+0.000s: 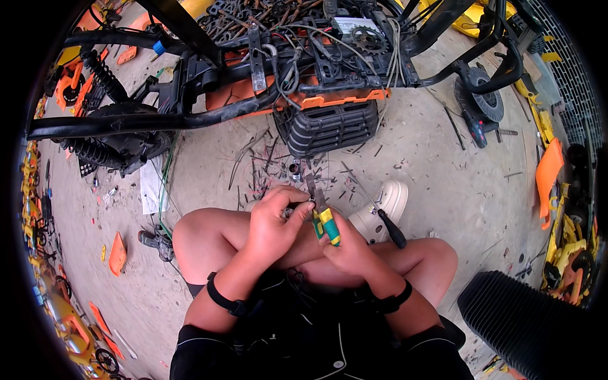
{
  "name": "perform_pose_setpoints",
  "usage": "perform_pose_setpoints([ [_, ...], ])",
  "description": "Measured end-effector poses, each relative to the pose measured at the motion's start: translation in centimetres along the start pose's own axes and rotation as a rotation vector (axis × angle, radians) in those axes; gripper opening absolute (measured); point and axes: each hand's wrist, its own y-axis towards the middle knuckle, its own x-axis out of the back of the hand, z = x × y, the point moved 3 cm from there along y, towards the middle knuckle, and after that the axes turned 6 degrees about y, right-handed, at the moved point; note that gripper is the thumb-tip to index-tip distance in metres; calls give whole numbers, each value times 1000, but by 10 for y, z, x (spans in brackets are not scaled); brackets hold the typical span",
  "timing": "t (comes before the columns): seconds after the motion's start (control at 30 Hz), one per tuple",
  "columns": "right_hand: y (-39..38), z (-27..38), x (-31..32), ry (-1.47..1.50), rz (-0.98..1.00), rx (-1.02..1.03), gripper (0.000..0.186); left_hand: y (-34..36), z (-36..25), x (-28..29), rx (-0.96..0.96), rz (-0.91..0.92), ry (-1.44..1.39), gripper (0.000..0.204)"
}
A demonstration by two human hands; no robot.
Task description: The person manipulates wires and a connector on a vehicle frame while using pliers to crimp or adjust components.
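Note:
My right hand [348,248] grips pliers [327,223] with green and yellow handles, their metal jaws pointing up and away from me. Close to the left of them, my left hand [278,215] is closed in a pinch, thumb against fingers. Something small and dark shows at those fingertips, beside the pliers, but its kind cannot be made out. A screwdriver [394,231] with a black handle rests by my shoe, its long shaft slanting away to the left. Just beyond the pliers' jaws, a small dark round part [295,169] lies on the floor.
A black vehicle frame [152,123] spans the space ahead, loaded with cables and metal parts. Cut wire scraps litter the concrete floor [209,171]. A power drill [474,130] lies near a wheel at right. Orange panels [548,180] and a ribbed black object [513,310] stand at the right.

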Motion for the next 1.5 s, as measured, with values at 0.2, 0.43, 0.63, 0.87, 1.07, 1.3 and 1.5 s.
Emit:
perform_pose_setpoints([
  [0.2, 2, -16, 1, 97, 6, 1, 80, -8, 9, -7, 302, 84, -276, 17],
  [0.43, 2, -22, 4, 86, 1, 42, 81, -11, 20, -15, 397, 57, -443, 21],
  [0.63, 3, -8, 0, 41, 21, 11, 84, -10, 20, -14, 420, 20, -474, 20],
  [0.87, 4, -14, 4, -85, -75, 148, 71, -6, 19, -12, 473, 28, -505, 21],
  [1.07, 5, -2, 8, 69, 9, 39, 61, -4, 23, -11, 464, 33, -551, 19],
  [1.3, 13, -19, 3, 443, -71, 30, 49, -2, 25, -11, 428, 4, -779, 14],
  [1.5, 23, -20, 24, 554, -320, -161, 41, 3, 29, -4, 447, -99, -1100, 14],
])
